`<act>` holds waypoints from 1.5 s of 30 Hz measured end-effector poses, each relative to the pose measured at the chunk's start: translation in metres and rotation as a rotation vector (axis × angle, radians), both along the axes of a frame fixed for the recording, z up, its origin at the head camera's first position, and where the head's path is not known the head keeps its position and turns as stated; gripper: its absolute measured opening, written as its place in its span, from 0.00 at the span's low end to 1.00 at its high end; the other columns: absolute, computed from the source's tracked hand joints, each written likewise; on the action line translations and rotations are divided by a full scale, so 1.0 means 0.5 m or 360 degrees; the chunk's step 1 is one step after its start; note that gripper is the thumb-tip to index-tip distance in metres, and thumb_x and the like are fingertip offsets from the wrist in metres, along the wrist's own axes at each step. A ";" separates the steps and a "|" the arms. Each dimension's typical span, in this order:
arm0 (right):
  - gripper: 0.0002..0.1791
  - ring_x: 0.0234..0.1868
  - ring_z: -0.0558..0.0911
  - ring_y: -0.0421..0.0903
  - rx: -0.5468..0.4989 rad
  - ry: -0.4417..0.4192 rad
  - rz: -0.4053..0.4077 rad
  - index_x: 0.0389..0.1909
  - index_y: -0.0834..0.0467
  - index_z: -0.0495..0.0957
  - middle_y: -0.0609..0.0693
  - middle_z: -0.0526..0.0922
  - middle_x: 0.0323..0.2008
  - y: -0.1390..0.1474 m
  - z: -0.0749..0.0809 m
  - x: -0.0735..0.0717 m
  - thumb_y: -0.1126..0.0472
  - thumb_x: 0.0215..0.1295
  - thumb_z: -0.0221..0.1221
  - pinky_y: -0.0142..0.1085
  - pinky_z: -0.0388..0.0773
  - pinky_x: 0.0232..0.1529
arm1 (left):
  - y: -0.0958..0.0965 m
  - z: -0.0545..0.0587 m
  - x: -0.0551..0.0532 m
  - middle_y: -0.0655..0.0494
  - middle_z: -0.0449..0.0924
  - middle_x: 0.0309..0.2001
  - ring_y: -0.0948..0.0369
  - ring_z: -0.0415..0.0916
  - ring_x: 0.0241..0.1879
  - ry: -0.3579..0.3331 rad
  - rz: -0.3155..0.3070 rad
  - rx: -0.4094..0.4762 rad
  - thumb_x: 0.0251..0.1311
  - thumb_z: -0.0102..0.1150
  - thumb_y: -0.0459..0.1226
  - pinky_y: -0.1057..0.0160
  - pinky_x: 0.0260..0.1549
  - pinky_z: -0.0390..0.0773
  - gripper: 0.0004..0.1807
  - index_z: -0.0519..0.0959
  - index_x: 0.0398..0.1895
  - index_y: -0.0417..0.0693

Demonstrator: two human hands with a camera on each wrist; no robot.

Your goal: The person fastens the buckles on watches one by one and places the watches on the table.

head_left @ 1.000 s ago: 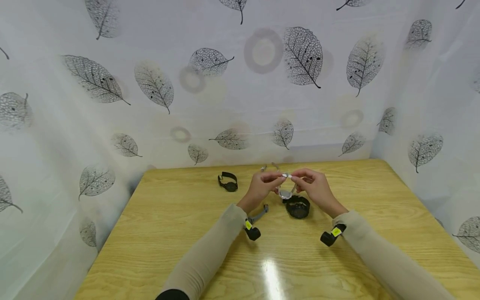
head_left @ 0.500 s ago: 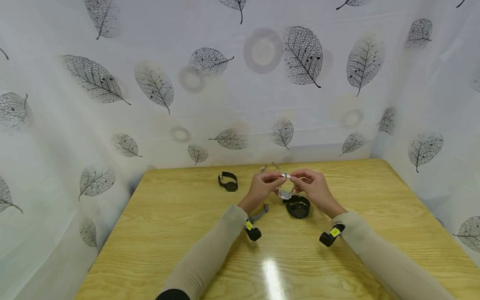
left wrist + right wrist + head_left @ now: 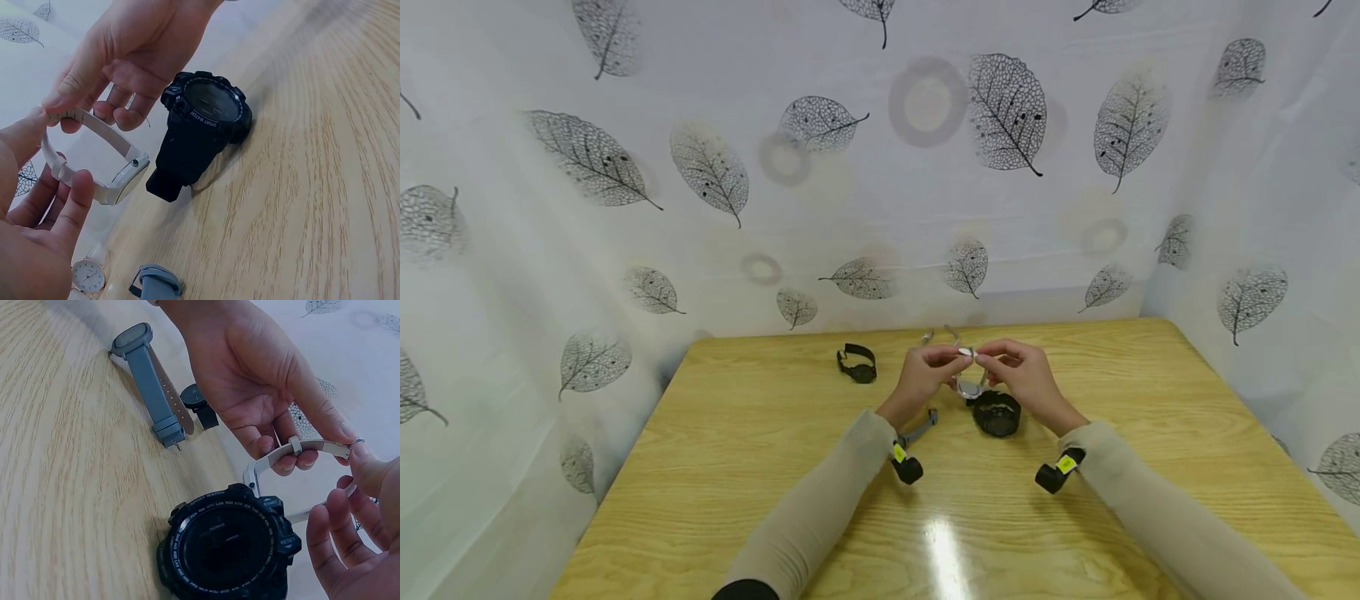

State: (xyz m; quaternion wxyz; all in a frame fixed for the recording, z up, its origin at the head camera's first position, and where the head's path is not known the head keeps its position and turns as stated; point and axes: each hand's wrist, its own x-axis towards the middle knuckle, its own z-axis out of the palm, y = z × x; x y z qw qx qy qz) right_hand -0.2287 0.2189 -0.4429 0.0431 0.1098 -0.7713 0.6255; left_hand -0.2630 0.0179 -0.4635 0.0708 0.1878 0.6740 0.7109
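Observation:
A white wristwatch (image 3: 970, 389) hangs dial-down between my two hands, its strap bent into a loop. My left hand (image 3: 922, 377) pinches one strap end between thumb and index finger, and my right hand (image 3: 1024, 377) pinches the other. The strap ends meet at the fingertips around a small metal buckle (image 3: 357, 442). In the left wrist view, the strap (image 3: 106, 132) and its keeper loop (image 3: 59, 167) show; the thumbs partly cover where the ends join. A big black sports watch (image 3: 200, 119) stands on the table just below and in front of the hands.
A grey-blue strap watch (image 3: 150, 381) lies near my left wrist. Farther back on the left rests a small black watch (image 3: 859, 367). Behind the hands is another pale-strapped watch (image 3: 89, 276) with a round dial. A leaf-printed curtain (image 3: 850, 208) borders the wooden table (image 3: 760, 483).
My right hand has shifted slightly left, and the joined strap ends have moved and turned a little with it. My left hand stays almost still. The other watches have not moved.

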 end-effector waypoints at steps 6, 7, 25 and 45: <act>0.17 0.33 0.84 0.58 0.0032 0.0007 -0.0003 0.51 0.64 0.84 0.67 0.83 0.45 0.000 0.005 0.000 0.54 0.72 0.65 0.43 0.87 0.35 | 0.002 0.005 0.001 0.39 0.87 0.44 0.51 0.83 0.29 -0.0020 0.0021 0.0032 0.66 0.70 0.40 0.55 0.33 0.88 0.16 0.87 0.53 0.42; 0.17 0.33 0.84 0.57 0.0036 0.0013 0.0003 0.52 0.63 0.84 0.65 0.83 0.45 0.000 0.005 -0.001 0.54 0.72 0.65 0.43 0.87 0.35 | 0.002 0.006 0.001 0.39 0.87 0.44 0.49 0.82 0.30 -0.0029 0.0017 0.0042 0.66 0.70 0.40 0.57 0.33 0.87 0.16 0.86 0.53 0.43; 0.22 0.38 0.82 0.64 0.0025 0.0040 0.0106 0.61 0.63 0.80 0.70 0.81 0.51 0.012 0.000 0.008 0.53 0.75 0.62 0.42 0.87 0.36 | -0.017 0.035 -0.001 0.52 0.86 0.37 0.55 0.82 0.34 -0.0090 -0.0019 0.0277 0.67 0.68 0.36 0.63 0.31 0.87 0.13 0.87 0.50 0.38; 0.16 0.31 0.82 0.60 0.0119 0.0134 0.0081 0.56 0.59 0.85 0.69 0.85 0.44 0.001 -0.001 0.005 0.55 0.74 0.63 0.50 0.85 0.33 | -0.004 0.011 0.003 0.35 0.86 0.46 0.41 0.79 0.37 0.0009 -0.0037 0.0107 0.67 0.68 0.39 0.63 0.32 0.86 0.13 0.87 0.49 0.39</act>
